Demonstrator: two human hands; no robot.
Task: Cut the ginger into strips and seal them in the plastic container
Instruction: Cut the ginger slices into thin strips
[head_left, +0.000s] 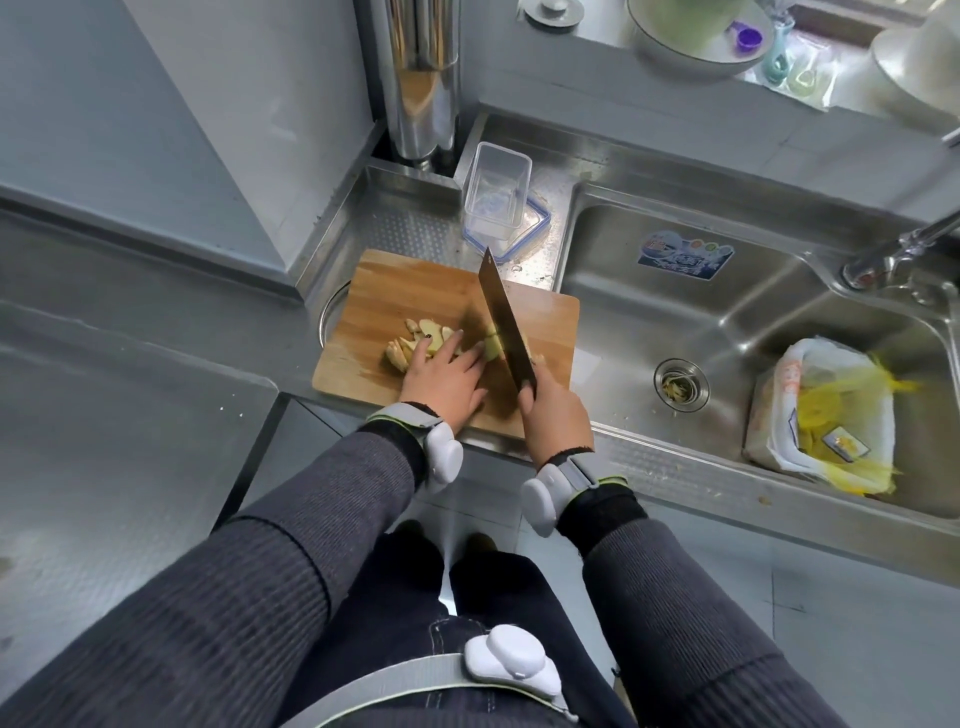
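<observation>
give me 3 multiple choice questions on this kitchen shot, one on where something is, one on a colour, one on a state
1. Where is the container?
A past the board's far edge
B on the board
C in the sink

2. The lid's rim is:
A red
B blue
C green

3. The right hand is:
A flat on the board
B gripping the knife
C holding the lid

Answers:
1 A, it stands beyond the board, not on it.
2 B, a blue edge shows under the container.
3 B, its fingers curl round the knife's handle, with the blade at the ginger.
</observation>
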